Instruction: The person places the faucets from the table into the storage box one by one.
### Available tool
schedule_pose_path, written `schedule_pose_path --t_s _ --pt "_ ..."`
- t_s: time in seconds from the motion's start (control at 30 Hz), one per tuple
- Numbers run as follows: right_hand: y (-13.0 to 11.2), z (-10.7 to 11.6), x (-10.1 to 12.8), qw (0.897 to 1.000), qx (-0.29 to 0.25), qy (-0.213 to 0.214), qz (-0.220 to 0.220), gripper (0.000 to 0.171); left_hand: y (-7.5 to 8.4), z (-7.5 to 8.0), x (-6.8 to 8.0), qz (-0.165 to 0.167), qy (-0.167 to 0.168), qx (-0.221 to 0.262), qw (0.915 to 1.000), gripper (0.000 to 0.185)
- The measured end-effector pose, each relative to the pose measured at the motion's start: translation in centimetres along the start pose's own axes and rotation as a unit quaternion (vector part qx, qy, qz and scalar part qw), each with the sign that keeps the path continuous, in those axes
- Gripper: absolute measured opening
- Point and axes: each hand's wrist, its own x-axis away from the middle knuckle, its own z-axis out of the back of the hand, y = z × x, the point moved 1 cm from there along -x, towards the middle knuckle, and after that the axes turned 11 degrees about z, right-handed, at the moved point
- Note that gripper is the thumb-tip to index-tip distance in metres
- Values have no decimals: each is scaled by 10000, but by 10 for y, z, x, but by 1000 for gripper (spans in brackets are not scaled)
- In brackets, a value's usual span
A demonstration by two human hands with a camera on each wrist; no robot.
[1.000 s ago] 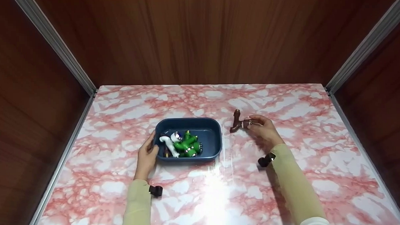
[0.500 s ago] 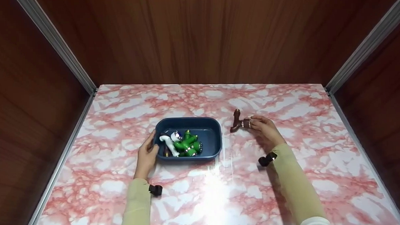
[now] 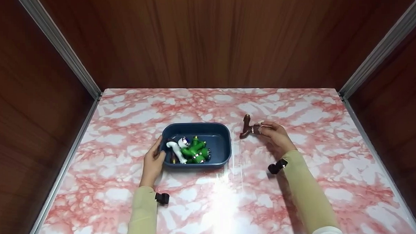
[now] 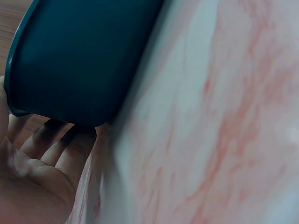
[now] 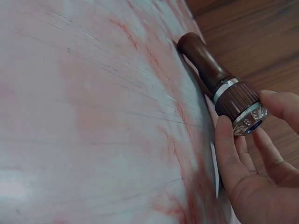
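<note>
A dark blue tray (image 3: 219,134) sits mid-table, holding a white fitting (image 3: 174,148) and green fittings (image 3: 194,152). My left hand (image 3: 154,160) holds the tray's left end, fingers curled under its rim (image 4: 60,140); the tray's blue wall (image 4: 84,56) fills the left wrist view. A brown T-shaped pipe fitting (image 3: 245,126) lies on the table right of the tray. My right hand (image 3: 276,135) pinches its ribbed, metal-ringed end (image 5: 238,105) between thumb (image 5: 226,144) and fingertips.
The pink marbled tabletop (image 3: 211,200) is boxed in by brown wood-grain walls (image 3: 205,37) at the back and both sides, with metal corner strips (image 3: 58,46). Small black cameras are strapped at both wrists (image 3: 277,166).
The brown fitting and my right hand stayed nearly still, shifting only slightly. My left hand has kept its hold on the tray.
</note>
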Motion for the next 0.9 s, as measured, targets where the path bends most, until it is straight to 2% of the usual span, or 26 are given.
schedule_pose_path --t_s 0.17,0.3,0.53,0.6,0.67,0.9 --pt "1 0 0 9998 -175 71 -49 41 0 0 0 -41 20 56 10000 57" --pt "2 1 -1 9998 -112 123 -82 39 2 0 1 63 6 97 9999 57" --pt "4 3 0 9998 3 -40 180 43 30 2 16 99 -224 149 9996 54" --pt "5 2 0 9997 -12 -61 217 44 32 2 18 178 -261 115 9994 54" --pt "5 2 1 9997 -82 -74 205 45 34 3 19 248 -273 69 9993 53" --pt "5 1 1 9993 172 21 317 48 33 2 19 217 -241 224 9992 53"
